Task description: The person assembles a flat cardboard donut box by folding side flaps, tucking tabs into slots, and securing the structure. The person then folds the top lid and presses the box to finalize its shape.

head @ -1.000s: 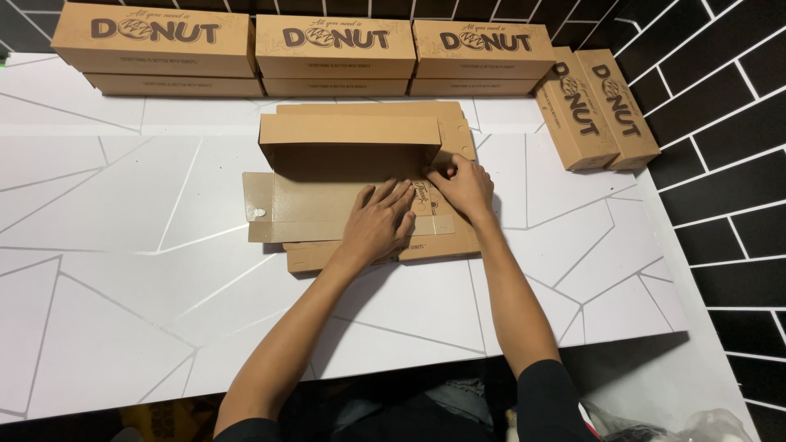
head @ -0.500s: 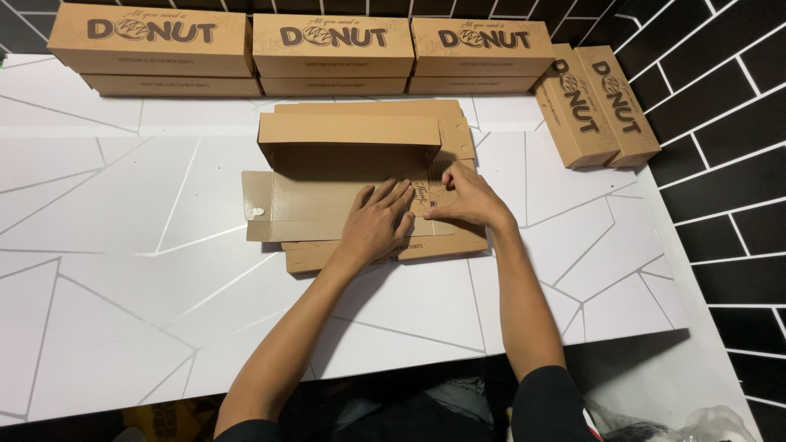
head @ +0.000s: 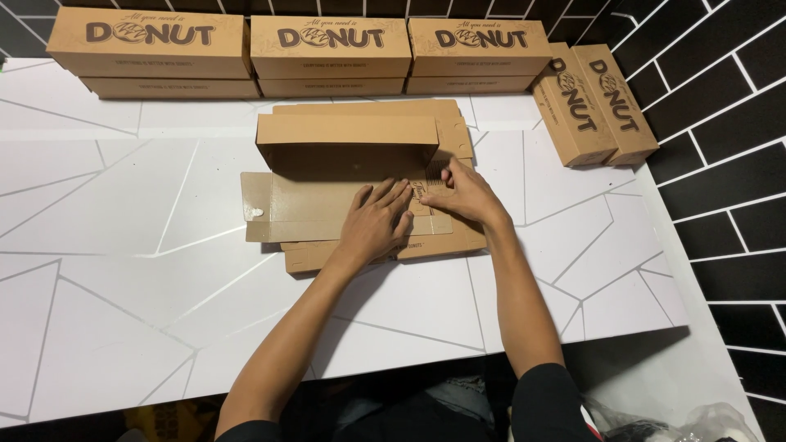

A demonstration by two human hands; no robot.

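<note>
A flat brown cardboard box blank (head: 311,205) lies in the middle of the white table (head: 123,311), with its far long panel (head: 348,131) folded upright. My left hand (head: 375,223) presses flat on the blank's middle, fingers spread. My right hand (head: 463,192) rests beside it on the right end of the blank, fingers curled at a side flap. More flat blanks (head: 458,241) lie stacked underneath.
Three long folded brown boxes (head: 327,41) stand in stacked rows along the far edge. Two more boxes (head: 596,102) lie angled at the far right. A black tiled wall (head: 720,123) borders the right side. Dark bags lie on the floor below.
My right hand has slid slightly toward me along the blank's right end. My left hand stays pressed in place.
</note>
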